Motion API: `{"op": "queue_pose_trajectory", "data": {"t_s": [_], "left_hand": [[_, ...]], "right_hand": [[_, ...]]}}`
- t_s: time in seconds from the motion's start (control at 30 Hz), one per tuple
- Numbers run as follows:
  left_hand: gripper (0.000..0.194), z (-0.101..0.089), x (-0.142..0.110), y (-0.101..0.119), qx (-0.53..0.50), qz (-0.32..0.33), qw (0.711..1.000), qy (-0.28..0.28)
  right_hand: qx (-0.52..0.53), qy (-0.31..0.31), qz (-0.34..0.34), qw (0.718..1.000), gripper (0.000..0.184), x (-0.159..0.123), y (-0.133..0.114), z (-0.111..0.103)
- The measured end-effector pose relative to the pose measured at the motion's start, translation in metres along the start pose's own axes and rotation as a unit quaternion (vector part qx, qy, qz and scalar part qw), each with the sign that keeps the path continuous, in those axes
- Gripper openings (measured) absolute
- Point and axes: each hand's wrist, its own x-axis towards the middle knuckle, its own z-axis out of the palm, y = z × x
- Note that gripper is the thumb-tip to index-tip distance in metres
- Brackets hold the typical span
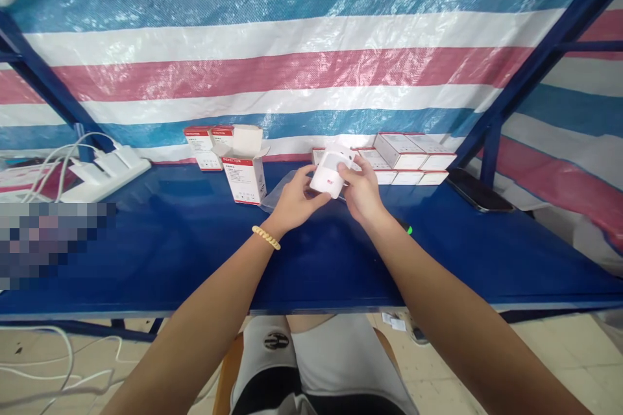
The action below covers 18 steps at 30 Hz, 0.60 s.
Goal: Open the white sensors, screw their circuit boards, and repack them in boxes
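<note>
Both my hands hold a white detector (pixel 331 173) with small red lettering, raised over the blue table. My left hand (pixel 296 200) grips its lower left side, thumb along the bottom edge. On the right side, my right hand (pixel 363 188) closes round it with the thumb on the front. A clear plastic bag (pixel 280 194) lies on the table behind my left hand. Left of it stands an open red and white detector box (pixel 244 178), its top flaps up. What is inside that box is hidden.
Closed detector boxes (pixel 200 149) stand behind the open one. Several more boxes (pixel 407 152) are stacked at the back right, beside a black phone (pixel 479 190). A green-tipped object (pixel 409 229) lies by my right forearm. At left sits a white power strip (pixel 107 175) with plugs and cables.
</note>
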Motion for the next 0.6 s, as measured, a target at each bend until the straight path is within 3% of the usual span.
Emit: {"op": "queue_pose_trajectory", "data": {"t_s": [0.07,0.17,0.3,0.4,0.5,0.6], "left_hand": [[0.064,-0.001,0.001,-0.003,0.003,-0.003,1.0,0.016],[0.05,-0.003,0.002,-0.006,0.103,0.044,0.991,0.067],[0.041,-0.005,0.0,-0.007,0.203,0.137,0.967,0.07],[0.049,-0.005,-0.002,-0.003,0.181,0.153,0.971,0.037],[0.054,-0.006,-0.003,0.001,0.143,0.158,0.977,0.013],[0.062,-0.009,-0.003,0.003,0.12,0.183,0.975,0.042]], "right_hand": [[-0.015,-0.04,0.014,0.999,0.051,0.001,0.0,-0.001],[-0.066,-0.103,0.035,0.992,0.05,-0.002,0.002,0.0],[-0.102,-0.112,0.064,0.986,0.048,-0.006,0.004,0.0],[-0.075,-0.092,0.078,0.99,0.042,-0.005,0.003,-0.001],[-0.038,-0.116,0.101,0.987,0.035,-0.002,-0.002,-0.004],[-0.036,-0.153,0.151,0.976,0.028,0.0,-0.008,-0.008]]}}
